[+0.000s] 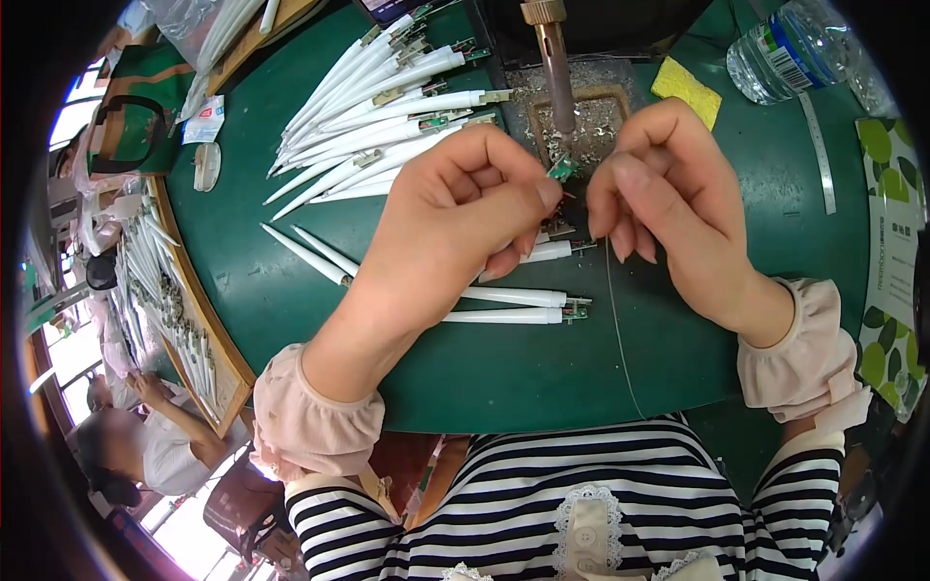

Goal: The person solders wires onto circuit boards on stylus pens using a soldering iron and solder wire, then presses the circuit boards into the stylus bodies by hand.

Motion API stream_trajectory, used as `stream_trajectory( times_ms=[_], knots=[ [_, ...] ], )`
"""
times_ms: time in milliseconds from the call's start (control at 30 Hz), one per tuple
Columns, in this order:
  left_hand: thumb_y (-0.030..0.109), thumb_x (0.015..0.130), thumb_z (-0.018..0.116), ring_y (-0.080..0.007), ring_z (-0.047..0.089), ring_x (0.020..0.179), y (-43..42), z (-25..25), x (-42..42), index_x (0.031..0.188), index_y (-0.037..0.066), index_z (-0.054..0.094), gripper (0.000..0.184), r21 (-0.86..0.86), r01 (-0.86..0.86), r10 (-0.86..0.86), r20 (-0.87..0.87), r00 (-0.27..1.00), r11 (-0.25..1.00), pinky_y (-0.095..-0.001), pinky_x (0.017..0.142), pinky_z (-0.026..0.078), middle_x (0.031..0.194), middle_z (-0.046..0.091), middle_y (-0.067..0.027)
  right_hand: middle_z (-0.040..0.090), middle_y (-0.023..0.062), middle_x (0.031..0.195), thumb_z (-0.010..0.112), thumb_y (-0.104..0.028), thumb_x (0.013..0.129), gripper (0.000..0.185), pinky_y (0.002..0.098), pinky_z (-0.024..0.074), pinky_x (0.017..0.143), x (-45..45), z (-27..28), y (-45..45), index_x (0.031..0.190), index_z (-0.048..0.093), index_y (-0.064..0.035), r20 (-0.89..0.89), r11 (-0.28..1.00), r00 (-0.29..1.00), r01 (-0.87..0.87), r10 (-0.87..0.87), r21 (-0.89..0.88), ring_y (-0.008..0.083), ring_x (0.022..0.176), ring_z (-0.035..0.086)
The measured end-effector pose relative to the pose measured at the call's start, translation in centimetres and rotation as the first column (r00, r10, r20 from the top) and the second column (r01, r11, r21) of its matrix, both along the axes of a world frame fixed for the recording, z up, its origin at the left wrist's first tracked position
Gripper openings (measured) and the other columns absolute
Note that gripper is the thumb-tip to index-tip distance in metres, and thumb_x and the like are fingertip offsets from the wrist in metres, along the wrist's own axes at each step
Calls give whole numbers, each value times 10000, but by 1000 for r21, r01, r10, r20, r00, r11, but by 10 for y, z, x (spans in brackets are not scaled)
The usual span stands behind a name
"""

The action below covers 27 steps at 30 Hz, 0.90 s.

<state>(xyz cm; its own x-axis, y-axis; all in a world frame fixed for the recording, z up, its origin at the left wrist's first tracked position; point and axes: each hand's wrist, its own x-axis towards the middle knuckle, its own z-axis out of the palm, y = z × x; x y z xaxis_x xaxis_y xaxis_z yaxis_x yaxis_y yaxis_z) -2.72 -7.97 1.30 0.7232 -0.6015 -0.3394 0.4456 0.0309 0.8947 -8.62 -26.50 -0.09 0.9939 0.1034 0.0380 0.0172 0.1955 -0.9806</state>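
Note:
My left hand (455, 213) is closed in a pinch on a small green circuit board (563, 168) with short reddish wires. The board sits just under the tip of an upright soldering iron (554, 73); whether they touch I cannot tell. Opposite it, my right hand (678, 198) has thumb and forefinger pinched together. A thin solder wire (620, 339) trails from those fingers down toward the table's front edge. Below my left hand lie a few white pen-shaped sticks (513, 296) with small green boards at their ends, partly covered by the hand.
A pile of similar white sticks (358, 126) covers the back left of the green table (504, 378). At the back are a yellow sponge (686, 90), a water bottle (790, 53) and a metal ruler (820, 155). A co-worker (165, 445) sits at far left by a tray (228, 373).

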Motion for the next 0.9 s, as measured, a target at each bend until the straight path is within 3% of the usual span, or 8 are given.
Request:
stream_trajectory(
  times_ms=[267,533,633,900],
  knots=[
    [73,878,560,-81,447,514,-3,0,1,876,21,539,57,-49,1,0,7,1000,999,-182,395,280,680,535,-72,587,52,734,519,-137,935,113,159,316,448,2,-1,4,951,454,-45,36,991,999,-1,6,-132,38,538,473],
    [78,885,555,-85,457,526,-3,0,2,902,34,536,51,-97,-17,18,7,1000,995,-179,398,280,705,540,-67,597,46,720,530,-137,932,109,159,296,433,5,-2,6,934,471,-45,47,995,998,33,-28,-93,35,525,473],
    [49,862,602,-60,500,550,-2,4,5,860,10,550,65,-150,-17,5,-80,997,989,-190,432,340,685,574,-36,599,46,717,526,-129,933,101,157,292,429,6,-3,7,935,471,-44,83,995,996,46,-38,-90,34,522,474],
    [56,874,574,-80,505,538,-1,3,5,883,1,563,57,-202,-24,-1,-122,993,979,-205,429,347,692,576,-60,598,43,714,519,-120,936,89,152,293,424,6,-4,9,937,473,-44,114,997,993,46,-40,-54,34,518,478]
  ],
)
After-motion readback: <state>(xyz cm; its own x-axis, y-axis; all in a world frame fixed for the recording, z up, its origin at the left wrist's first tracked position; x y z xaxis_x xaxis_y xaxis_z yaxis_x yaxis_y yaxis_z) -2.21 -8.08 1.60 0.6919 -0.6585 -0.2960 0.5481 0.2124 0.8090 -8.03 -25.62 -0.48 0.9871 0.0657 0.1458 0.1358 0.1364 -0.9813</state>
